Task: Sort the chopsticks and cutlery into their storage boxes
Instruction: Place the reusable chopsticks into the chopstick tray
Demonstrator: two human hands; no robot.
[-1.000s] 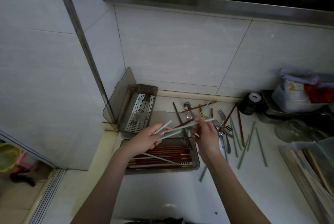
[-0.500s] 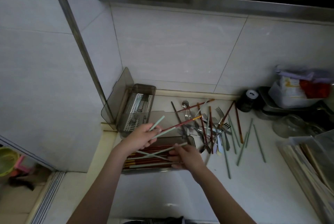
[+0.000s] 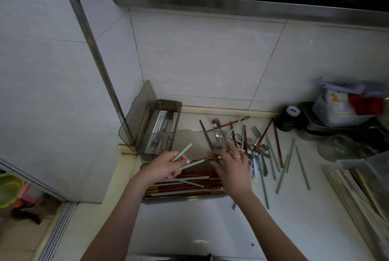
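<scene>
My left hand grips a few chopsticks, pale green ones and a brown one, above the near storage box. That box holds several brown and green chopsticks lying lengthwise. My right hand hovers with fingers spread over the left edge of a mixed pile of forks, spoons and chopsticks on the counter. A second box with a perforated metal insert stands behind, its lid open.
Loose green chopsticks lie on the counter to the right. A dark jar, a metal tray with packets and clear containers crowd the right side. Tiled walls close off the back and left.
My right hand has left the near box, where it laid a green chopstick, and moved up and right to the cutlery pile. My left hand still holds its chopsticks.
</scene>
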